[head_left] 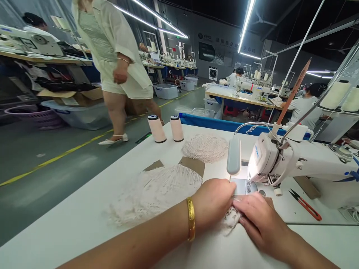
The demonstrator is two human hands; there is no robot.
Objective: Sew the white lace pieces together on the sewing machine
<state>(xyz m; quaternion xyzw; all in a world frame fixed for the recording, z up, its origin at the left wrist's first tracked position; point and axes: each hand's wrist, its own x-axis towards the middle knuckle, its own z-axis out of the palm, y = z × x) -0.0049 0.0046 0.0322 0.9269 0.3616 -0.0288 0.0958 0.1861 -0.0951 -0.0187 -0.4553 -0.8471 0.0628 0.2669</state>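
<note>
My left hand (214,200) is curled over a small white lace piece (231,218) on the white table, just in front of the sewing machine's needle (248,186). A gold bangle sits on that wrist. My right hand (259,220) lies beside it, fingers together and pressing the same lace piece flat. The white sewing machine (303,164) stands to the right, its lamp (234,157) lit above the needle plate.
A heap of white lace strips (157,190) lies left of my hands on brown card, with a smaller heap (206,147) behind. Two thread spools (165,129) stand at the far table edge. Red snips (305,204) lie right. A person in white walks the aisle; others sit at machines.
</note>
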